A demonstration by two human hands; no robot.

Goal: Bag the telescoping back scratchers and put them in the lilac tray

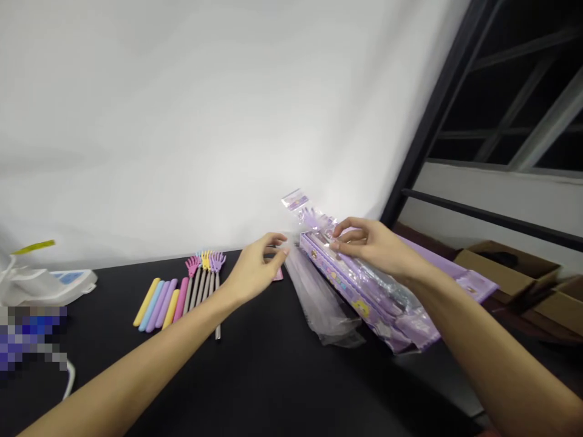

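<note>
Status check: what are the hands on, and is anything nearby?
Right hand gripping purple film-wrapped package. Left hand beside it, at top of clear plastic sleeve. Hand-shaped back scratchers lie further left.

Obs.: left hand (254, 269) and right hand (367, 244) both bare, slender-fingered, nails short; left forearm (136, 370) and right forearm (492, 346) likewise bare to frame edge.
</note>
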